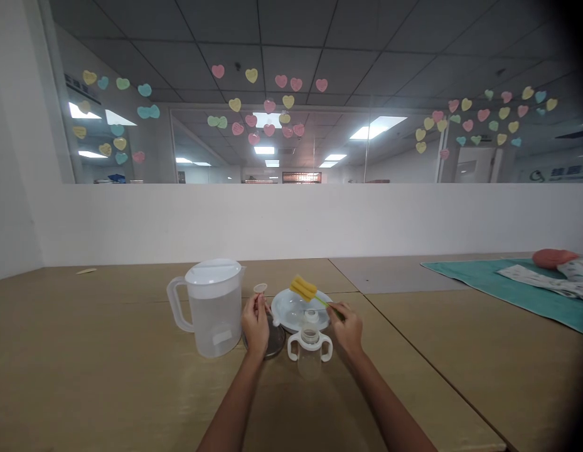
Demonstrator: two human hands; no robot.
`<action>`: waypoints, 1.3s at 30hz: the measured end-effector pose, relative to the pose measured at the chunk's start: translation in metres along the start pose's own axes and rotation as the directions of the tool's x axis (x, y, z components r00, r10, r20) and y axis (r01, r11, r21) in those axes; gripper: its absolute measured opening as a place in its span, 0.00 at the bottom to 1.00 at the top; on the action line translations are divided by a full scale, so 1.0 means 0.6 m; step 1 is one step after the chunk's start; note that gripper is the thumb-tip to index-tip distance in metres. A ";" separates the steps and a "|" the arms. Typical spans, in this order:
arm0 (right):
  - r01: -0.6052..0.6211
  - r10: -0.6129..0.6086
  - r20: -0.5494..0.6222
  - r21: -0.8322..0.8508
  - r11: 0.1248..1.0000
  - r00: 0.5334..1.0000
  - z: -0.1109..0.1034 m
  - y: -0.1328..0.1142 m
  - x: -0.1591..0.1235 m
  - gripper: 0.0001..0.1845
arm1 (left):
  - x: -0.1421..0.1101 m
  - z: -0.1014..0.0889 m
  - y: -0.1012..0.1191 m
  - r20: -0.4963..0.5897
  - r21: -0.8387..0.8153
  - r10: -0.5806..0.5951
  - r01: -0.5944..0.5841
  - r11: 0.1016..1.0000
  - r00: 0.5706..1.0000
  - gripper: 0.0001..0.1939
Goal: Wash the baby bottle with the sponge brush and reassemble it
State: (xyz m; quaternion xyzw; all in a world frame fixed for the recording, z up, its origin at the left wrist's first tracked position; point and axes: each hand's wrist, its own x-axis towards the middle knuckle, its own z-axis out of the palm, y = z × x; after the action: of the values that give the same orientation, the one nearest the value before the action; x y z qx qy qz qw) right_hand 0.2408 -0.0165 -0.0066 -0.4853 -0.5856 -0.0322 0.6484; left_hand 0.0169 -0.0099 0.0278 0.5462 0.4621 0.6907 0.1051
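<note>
My right hand (347, 326) grips the thin green handle of a bottle brush with a yellow sponge head (303, 288), which is held over a pale bowl (282, 302). My left hand (256, 326) pinches a small, pale, round piece (260, 288) upright at its fingertips; its exact kind is unclear. In the bowl lie a clear rounded piece and a white ring-shaped part (311, 316). Between my forearms stands a clear baby bottle (310, 364) with two white side handles and an uncovered mouth. A dark round dish (275, 342) is partly hidden behind my left hand.
Left of my hands stands a lidded translucent pitcher (216, 314) with liquid inside. A teal cloth (498, 282) at the far right carries a patterned white cloth and a reddish object (553, 258). A low white wall (291, 220) with glass above bounds the wooden table (107, 358).
</note>
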 end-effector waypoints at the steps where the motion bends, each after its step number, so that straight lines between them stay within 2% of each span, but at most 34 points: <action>1: -0.019 0.018 -0.029 -0.025 1.000 0.999 -0.001 0.002 0.001 0.14 | 0.003 -0.002 -0.005 -0.017 0.034 -0.002 0.003 0.999 1.000 0.21; 3: -0.032 0.026 -0.067 -0.082 0.996 0.997 -0.002 0.006 0.002 0.15 | 0.007 -0.005 -0.015 -0.004 0.167 0.014 -0.014 0.986 1.000 0.22; 7: 0.000 -0.020 -0.085 -0.229 0.973 0.996 0.001 0.011 0.003 0.17 | 0.012 -0.009 -0.031 0.112 0.423 0.014 -0.060 0.904 0.994 0.17; 11: -0.017 -0.004 -0.062 -0.334 0.943 0.998 0.004 0.007 0.002 0.19 | 0.012 -0.013 -0.037 0.184 0.537 -0.047 -0.060 0.841 0.982 0.10; 15: -0.110 0.103 -0.039 -0.390 0.914 0.994 0.002 0.002 0.001 0.20 | 0.011 -0.017 -0.038 0.227 0.640 -0.112 -0.062 0.766 0.967 0.10; 18: -0.109 0.125 0.010 -0.418 0.902 0.992 0.001 0.005 0.002 0.20 | 0.010 -0.020 -0.037 0.254 0.694 -0.153 -0.070 0.717 0.955 0.09; 23: -0.071 0.073 -0.007 -0.320 0.945 0.997 0.005 0.018 0.004 0.20 | 0.006 -0.022 -0.033 0.288 0.744 -0.159 -0.116 0.659 0.944 0.08; 29: -0.067 0.060 -0.056 -0.135 0.989 0.997 0.005 0.017 0.006 0.22 | 0.000 -0.015 -0.013 0.360 0.716 -0.032 -0.254 0.650 0.933 0.12; 32: -0.063 0.059 -0.053 -0.070 0.996 0.997 0.003 0.013 0.008 0.21 | -0.005 -0.009 -0.001 0.435 0.650 0.059 -0.359 0.669 0.898 0.13; 36: -0.035 0.033 -0.060 -0.033 0.999 0.998 -0.003 0.004 0.011 0.20 | -0.017 -0.002 0.007 0.569 0.482 0.225 -0.543 0.688 0.791 0.15; 39: -0.008 0.007 -0.070 -0.017 1.000 0.998 -0.007 -0.003 0.014 0.19 | -0.023 0.001 0.007 0.637 0.421 0.251 -0.602 0.678 0.729 0.17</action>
State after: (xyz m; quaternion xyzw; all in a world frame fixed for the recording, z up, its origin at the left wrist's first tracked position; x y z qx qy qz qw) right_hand 0.2451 -0.0159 0.0017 -0.4915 -0.5605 -0.0519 0.6645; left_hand 0.0242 -0.0208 0.0216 0.8138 0.4612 0.3315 -0.1231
